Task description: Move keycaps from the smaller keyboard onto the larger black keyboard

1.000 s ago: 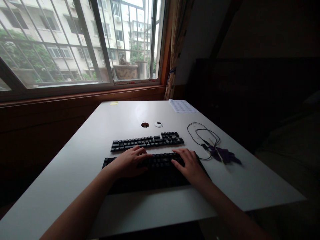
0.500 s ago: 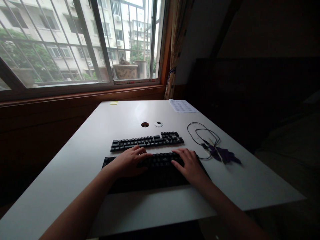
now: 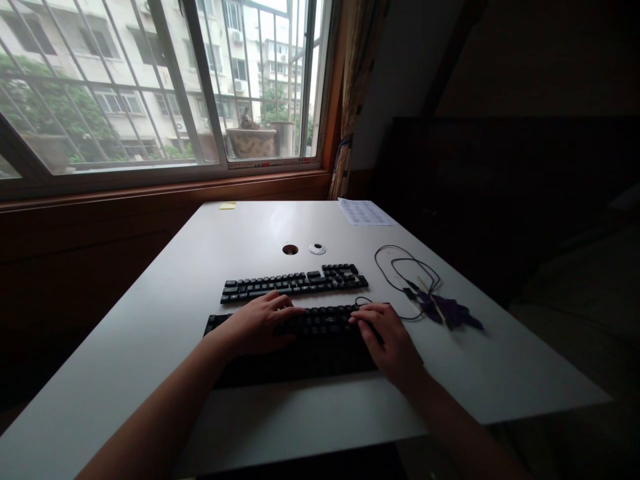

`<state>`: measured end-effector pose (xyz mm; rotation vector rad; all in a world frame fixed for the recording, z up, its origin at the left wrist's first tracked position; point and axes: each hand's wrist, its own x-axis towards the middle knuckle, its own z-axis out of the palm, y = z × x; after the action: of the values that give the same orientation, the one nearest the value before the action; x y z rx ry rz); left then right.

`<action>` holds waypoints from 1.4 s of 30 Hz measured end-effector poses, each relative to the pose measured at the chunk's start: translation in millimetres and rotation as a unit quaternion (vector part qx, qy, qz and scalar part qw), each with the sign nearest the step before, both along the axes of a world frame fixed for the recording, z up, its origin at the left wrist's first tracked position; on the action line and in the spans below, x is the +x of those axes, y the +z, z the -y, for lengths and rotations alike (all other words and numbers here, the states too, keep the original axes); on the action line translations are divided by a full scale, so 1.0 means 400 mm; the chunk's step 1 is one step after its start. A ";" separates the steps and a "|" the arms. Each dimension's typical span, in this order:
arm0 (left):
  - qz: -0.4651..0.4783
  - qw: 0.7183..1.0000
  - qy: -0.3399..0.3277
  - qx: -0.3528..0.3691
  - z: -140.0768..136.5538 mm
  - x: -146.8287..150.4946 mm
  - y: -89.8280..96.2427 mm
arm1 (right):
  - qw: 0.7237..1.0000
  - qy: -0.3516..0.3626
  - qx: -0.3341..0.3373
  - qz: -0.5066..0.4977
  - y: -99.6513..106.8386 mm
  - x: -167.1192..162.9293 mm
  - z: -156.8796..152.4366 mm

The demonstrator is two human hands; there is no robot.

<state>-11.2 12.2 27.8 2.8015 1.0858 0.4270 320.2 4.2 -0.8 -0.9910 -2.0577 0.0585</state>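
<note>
A black keyboard [image 3: 320,363] lies near the table's front edge, partly covered by both hands. My left hand [image 3: 265,320] rests over its left half, fingers stretched out and holding nothing that I can see. At the keyboard's upper right is my right hand [image 3: 385,330], its fingertips drawn together in a pinch on the keys; whatever is between them is too small and dark to name. Just behind lie black keycaps [image 3: 280,285] in keyboard-like rows, with uneven gaps on their right side.
The white table [image 3: 150,300] carries a black cable [image 3: 400,250] and a crumpled purple cloth [image 3: 450,310] with a thin stick on it, to the right. Farther back are a round hole [image 3: 290,249], a white ring-shaped cover [image 3: 317,249], printed paper [image 3: 365,212] and a yellow note [image 3: 227,206].
My right hand has shifted slightly right, and its thumb and fingers, apart before, have come together. A bit of cable now shows behind it. My left hand stays put.
</note>
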 end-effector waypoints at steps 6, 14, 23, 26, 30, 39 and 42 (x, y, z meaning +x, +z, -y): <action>0.003 1.000 0.001 -0.005 0.000 0.000 0.000 | 0.997 0.016 0.050 0.049 0.008 -0.013 0.014; 0.000 1.000 0.004 -0.003 0.000 0.000 0.001 | 0.996 0.031 0.056 0.059 0.010 -0.015 0.015; -0.004 1.000 -0.001 0.000 -0.001 0.000 0.003 | 0.997 0.021 0.042 0.056 0.010 -0.017 0.019; -0.006 1.000 0.001 0.002 -0.002 0.000 0.002 | 0.997 0.021 0.042 0.055 0.013 -0.017 0.020; -0.007 1.000 0.002 0.000 -0.001 0.000 0.001 | 0.997 0.027 0.037 0.054 0.012 -0.014 0.018; -0.009 1.000 0.004 0.003 -0.002 0.001 0.001 | 0.997 0.033 0.051 0.050 0.018 -0.017 0.022; -0.012 1.000 0.005 -0.001 -0.001 0.002 0.005 | 0.997 0.029 0.048 0.053 0.017 -0.016 0.021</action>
<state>-10.3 12.5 29.8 2.8078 1.1042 0.3940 313.7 -4.3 5.9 -0.8926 -2.1642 -0.0643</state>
